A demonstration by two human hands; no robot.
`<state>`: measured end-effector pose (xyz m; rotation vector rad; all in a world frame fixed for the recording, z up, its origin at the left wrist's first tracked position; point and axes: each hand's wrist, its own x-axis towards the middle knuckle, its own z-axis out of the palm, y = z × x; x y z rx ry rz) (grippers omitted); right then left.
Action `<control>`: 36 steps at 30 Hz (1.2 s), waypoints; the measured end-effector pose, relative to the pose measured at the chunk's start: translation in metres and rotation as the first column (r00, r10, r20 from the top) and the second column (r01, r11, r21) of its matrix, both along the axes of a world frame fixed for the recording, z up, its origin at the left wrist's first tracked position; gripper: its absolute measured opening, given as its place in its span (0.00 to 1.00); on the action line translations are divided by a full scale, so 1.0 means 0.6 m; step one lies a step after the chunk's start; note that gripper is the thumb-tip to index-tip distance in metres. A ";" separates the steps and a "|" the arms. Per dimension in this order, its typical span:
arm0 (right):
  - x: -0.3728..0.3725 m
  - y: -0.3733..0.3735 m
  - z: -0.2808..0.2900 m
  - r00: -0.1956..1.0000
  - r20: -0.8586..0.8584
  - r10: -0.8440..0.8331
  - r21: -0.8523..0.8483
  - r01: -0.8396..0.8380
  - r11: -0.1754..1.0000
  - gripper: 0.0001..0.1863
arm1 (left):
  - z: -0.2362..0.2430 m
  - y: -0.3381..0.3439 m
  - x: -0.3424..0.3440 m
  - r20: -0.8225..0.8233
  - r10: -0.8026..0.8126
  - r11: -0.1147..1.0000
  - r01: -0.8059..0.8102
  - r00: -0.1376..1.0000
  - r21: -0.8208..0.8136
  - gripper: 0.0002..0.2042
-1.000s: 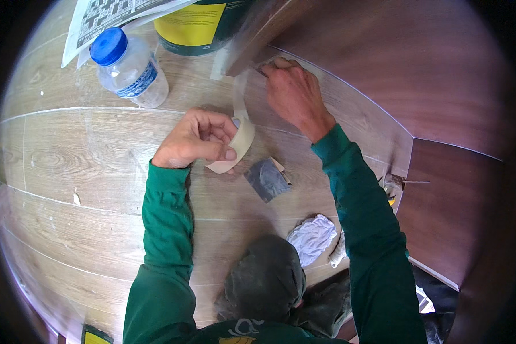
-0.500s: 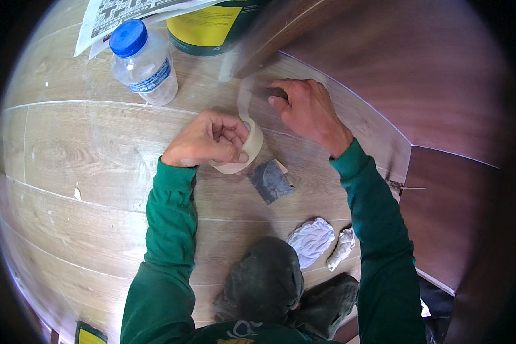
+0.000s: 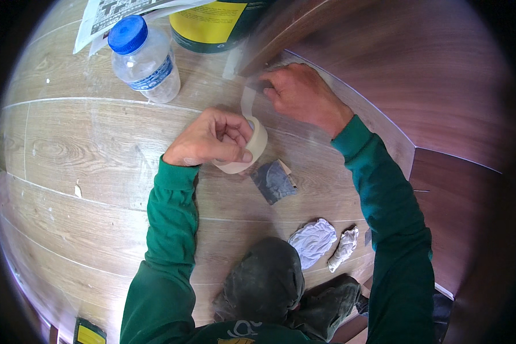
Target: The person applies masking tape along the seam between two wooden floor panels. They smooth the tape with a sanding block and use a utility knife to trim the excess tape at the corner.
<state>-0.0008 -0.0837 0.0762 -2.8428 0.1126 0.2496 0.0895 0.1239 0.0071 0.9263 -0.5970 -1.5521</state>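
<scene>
My left hand (image 3: 215, 137) grips a roll of cream masking tape (image 3: 259, 143), its fingers inside the ring and its thumb on the rim. A loose strip of tape (image 3: 248, 100) runs from the roll up toward the lower edge of a brown wooden panel (image 3: 286, 28). Close to the strip's far end, my right hand (image 3: 304, 94) has its fingers drawn together. Something dark shows under those fingers, too blurred and covered to name. On the floor just below the roll lies a dark grey square of sandpaper (image 3: 274, 182), slightly folded at one corner.
A clear plastic jar with a blue lid (image 3: 149, 63) stands at the far left, near a green and yellow bucket (image 3: 209, 26) and newspaper (image 3: 106, 20). Two crumpled white cloths (image 3: 313, 243) lie by my knee (image 3: 264, 275). Brown panels (image 3: 441, 80) rise along the right.
My right hand has moved slightly up and left toward the panel's lower edge, with its forearm swung outward. The left hand and tape roll have hardly shifted.
</scene>
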 end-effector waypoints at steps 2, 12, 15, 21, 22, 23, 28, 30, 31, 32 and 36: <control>0.016 0.012 0.005 0.997 -0.064 0.044 -0.064 -0.048 0.997 0.10 | -0.001 0.001 0.000 0.001 0.003 1.000 -0.003 1.000 0.004 0.15; -0.040 -0.040 0.004 0.977 -0.199 0.075 -0.158 -0.107 0.982 0.10 | 0.005 -0.001 -0.002 -0.024 0.005 1.000 -0.005 1.000 0.009 0.14; -0.083 -0.067 0.033 0.940 -0.335 -0.067 -0.164 0.012 0.986 0.15 | -0.004 0.005 -0.001 0.031 0.022 1.000 -0.022 0.999 -0.015 0.14; -0.121 -0.045 0.069 0.878 -0.340 -0.336 0.114 0.393 0.912 0.25 | 0.001 0.002 0.000 -0.015 0.064 0.998 -0.063 0.998 0.002 0.15; -0.117 -0.051 0.040 0.932 -0.294 -0.214 0.178 0.274 0.945 0.29 | 0.002 0.001 -0.001 -0.022 0.086 0.996 -0.086 0.996 -0.005 0.16; -0.110 -0.054 0.024 0.966 -0.241 -0.096 0.229 0.153 0.961 0.32 | 0.004 0.000 -0.003 -0.050 0.119 0.993 -0.120 0.992 -0.005 0.16; -0.008 -0.007 0.022 0.830 -0.551 -0.089 0.137 0.195 0.971 0.51 | 0.006 0.005 0.001 -0.118 0.300 0.953 -0.303 0.947 -0.005 0.13; 0.008 -0.008 0.019 0.798 -0.597 -0.079 0.095 0.168 0.981 0.55 | 0.004 0.004 -0.001 -0.100 0.390 0.920 -0.392 0.915 -0.002 0.14; 0.010 -0.012 0.016 0.799 -0.599 -0.057 0.067 0.121 0.990 0.55 | 0.002 0.003 -0.003 -0.092 0.432 0.901 -0.434 0.897 -0.002 0.14; 0.011 -0.014 0.014 0.799 -0.601 -0.034 0.040 0.072 0.997 0.55 | -0.007 0.005 -0.006 -0.241 0.439 0.864 -0.481 0.865 -0.152 0.15; 0.002 -0.003 0.004 0.805 -0.591 -0.053 0.011 0.074 0.997 0.58 | -0.036 0.018 0.009 -0.606 0.216 0.661 -0.572 0.765 -0.486 0.18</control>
